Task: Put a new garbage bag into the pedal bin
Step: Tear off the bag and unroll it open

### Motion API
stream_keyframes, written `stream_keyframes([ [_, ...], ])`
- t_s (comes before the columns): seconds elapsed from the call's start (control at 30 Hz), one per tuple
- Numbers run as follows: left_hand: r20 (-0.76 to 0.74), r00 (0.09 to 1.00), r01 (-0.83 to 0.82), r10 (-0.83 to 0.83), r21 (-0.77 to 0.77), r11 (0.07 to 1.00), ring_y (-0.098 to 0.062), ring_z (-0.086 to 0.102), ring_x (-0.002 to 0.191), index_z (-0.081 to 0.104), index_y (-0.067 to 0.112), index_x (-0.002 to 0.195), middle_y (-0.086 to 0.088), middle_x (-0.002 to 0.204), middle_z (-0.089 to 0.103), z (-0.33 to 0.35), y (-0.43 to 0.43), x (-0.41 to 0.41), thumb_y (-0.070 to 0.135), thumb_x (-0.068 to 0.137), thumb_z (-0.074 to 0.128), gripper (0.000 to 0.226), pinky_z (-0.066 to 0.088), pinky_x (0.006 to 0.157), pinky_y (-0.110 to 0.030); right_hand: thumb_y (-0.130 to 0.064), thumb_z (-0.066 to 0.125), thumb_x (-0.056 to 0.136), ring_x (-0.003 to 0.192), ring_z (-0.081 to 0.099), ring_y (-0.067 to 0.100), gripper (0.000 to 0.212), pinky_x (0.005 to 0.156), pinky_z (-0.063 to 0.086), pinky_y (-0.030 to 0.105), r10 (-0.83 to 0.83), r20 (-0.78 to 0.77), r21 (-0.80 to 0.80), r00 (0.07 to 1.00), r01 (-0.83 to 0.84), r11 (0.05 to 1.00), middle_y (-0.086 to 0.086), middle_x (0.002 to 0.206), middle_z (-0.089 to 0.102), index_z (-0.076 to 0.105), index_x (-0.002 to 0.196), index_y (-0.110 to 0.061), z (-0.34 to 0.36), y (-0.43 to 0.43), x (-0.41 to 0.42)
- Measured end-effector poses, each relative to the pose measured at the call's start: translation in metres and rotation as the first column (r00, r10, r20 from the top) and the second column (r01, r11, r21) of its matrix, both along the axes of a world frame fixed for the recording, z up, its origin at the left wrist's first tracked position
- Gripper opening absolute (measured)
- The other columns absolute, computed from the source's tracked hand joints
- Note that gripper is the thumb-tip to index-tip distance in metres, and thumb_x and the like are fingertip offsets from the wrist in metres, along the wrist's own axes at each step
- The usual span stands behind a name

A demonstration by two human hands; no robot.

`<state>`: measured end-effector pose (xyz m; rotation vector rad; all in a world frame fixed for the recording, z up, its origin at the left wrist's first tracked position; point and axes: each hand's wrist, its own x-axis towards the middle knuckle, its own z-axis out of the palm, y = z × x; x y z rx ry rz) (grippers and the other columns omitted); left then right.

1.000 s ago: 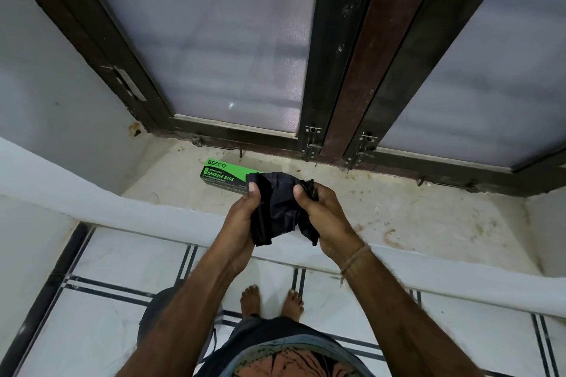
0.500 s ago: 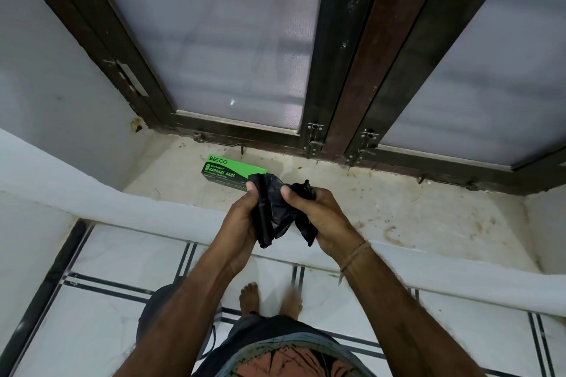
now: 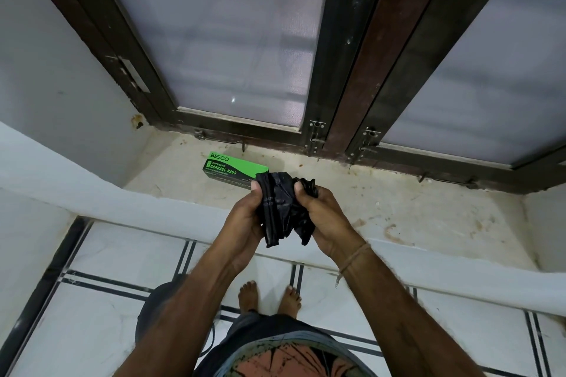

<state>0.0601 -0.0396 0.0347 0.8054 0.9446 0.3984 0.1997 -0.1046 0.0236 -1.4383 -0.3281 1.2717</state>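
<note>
1. Left hand (image 3: 245, 220) and right hand (image 3: 324, 217) raised side by side over the stained stone sill (image 3: 398, 208); fingers clamped on the crumpled black plastic garbage bag (image 3: 280, 208)
2. Bag bunched between both thumbs, ends hanging below the palms; green cardboard box (image 3: 232, 169) just behind

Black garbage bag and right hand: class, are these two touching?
Touching. The head view shows the right hand closed on the crumpled black garbage bag, its thumb pressed onto the plastic, while the left hand grips the other side.
</note>
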Motion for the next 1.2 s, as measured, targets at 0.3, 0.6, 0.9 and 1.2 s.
stream_keyframes([
  [0.3,0.025,1.0,0.01,-0.01,0.01,1.0,-0.032,0.07,0.118,0.068,0.01,0.131,-0.017,0.126,0.073,0.001,-0.001,-0.004,0.047,0.108,0.038,0.053,0.054,0.099,-0.049,-0.011,0.075,0.091,0.073,0.074,0.016,0.019,0.064,0.055,0.022,0.048,0.021,0.044,0.999,-0.049,0.998,0.006,0.082,0.078,0.076,0.103,0.004,0.005,-0.003,0.002],
  [0.6,0.121,0.992,-0.023,0.047,-0.195,0.981,-0.023,0.069,0.102,0.073,0.013,0.115,-0.007,0.107,0.074,0.005,0.001,0.0,0.048,0.108,0.039,0.05,0.053,0.094,-0.04,-0.03,0.052,0.104,0.078,0.071,0.009,0.031,0.078,0.056,0.021,0.052,-0.217,0.071,0.975,-0.037,0.997,-0.004,0.08,0.075,0.072,0.092,-0.01,0.008,0.0,-0.005],
  [0.9,0.252,0.926,-0.17,0.282,-0.388,0.906,-0.018,0.063,0.076,0.053,0.013,0.083,-0.001,0.07,0.059,0.01,0.002,0.007,0.045,0.109,0.032,0.047,0.052,0.084,-0.033,-0.04,0.041,0.107,0.086,0.066,0.025,0.048,0.09,0.056,0.038,-0.109,-0.599,0.125,0.794,0.227,0.966,0.006,0.077,0.061,0.051,0.069,-0.012,0.005,0.012,-0.017],
  [1.2,0.231,0.949,-0.182,0.216,-0.159,0.97,-0.014,0.046,0.054,0.048,0.014,0.088,-0.001,0.07,0.045,-0.002,0.022,-0.003,0.045,0.11,0.028,0.043,0.052,0.061,-0.03,-0.041,0.036,0.109,0.042,0.046,0.009,0.045,0.051,0.05,0.025,-0.223,-0.538,0.052,0.813,0.296,0.954,-0.005,0.049,0.043,0.046,0.075,-0.013,0.008,0.02,-0.017],
])
